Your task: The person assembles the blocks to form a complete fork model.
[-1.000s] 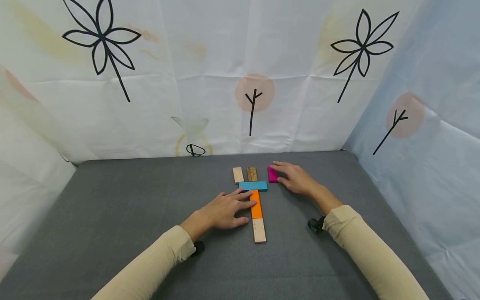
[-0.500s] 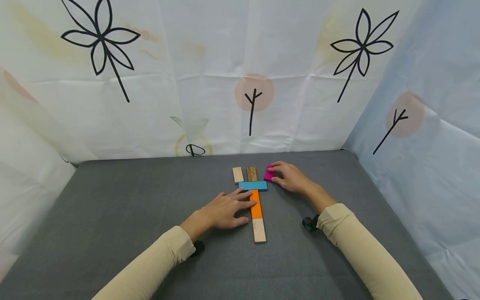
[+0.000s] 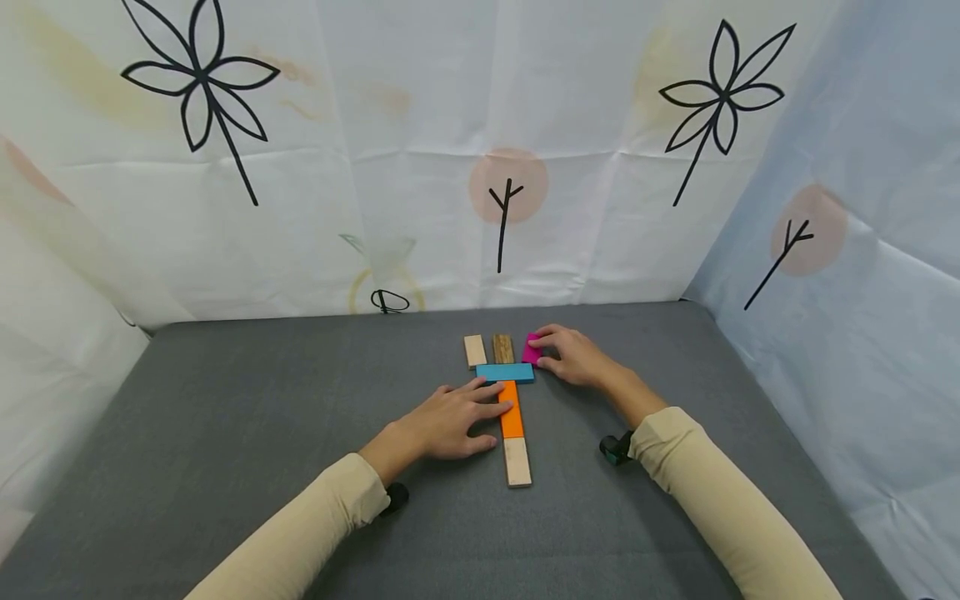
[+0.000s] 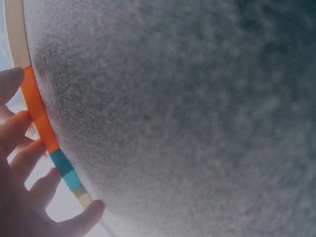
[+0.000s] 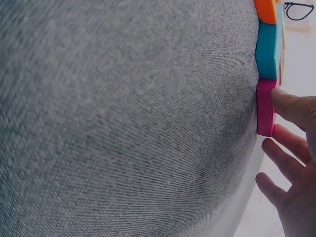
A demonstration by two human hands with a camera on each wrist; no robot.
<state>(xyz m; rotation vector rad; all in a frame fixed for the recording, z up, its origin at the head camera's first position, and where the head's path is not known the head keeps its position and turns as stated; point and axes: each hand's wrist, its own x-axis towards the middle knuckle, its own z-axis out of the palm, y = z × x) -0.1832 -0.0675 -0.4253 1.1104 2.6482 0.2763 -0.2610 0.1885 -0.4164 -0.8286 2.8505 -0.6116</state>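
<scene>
A flat pink block [image 3: 529, 351] lies at the right end of a blue block [image 3: 505, 372], and my right hand [image 3: 576, 358] pinches it between thumb and fingers. In the right wrist view the pink block [image 5: 264, 107] lines up close against the blue block [image 5: 267, 49]. My left hand [image 3: 450, 422] has its fingers spread, with fingertips on the orange block [image 3: 512, 417] and near the left end of the blue one. Below the orange block sits a pale wooden block [image 3: 517, 463]. Beyond the blue block stand a brown block [image 3: 503, 348] and another pale block [image 3: 475, 352].
A grey cloth-covered table [image 3: 262, 400] carries all the blocks and stretches out on both sides. White printed fabric [image 3: 420, 167] hangs behind its far edge and along the sides. A dark wrist device [image 3: 617, 450] hangs under the right sleeve.
My right hand has slid the pink block leftward to the right end of the blue block; it tilted slightly on the way. My left hand and the other blocks have stayed put.
</scene>
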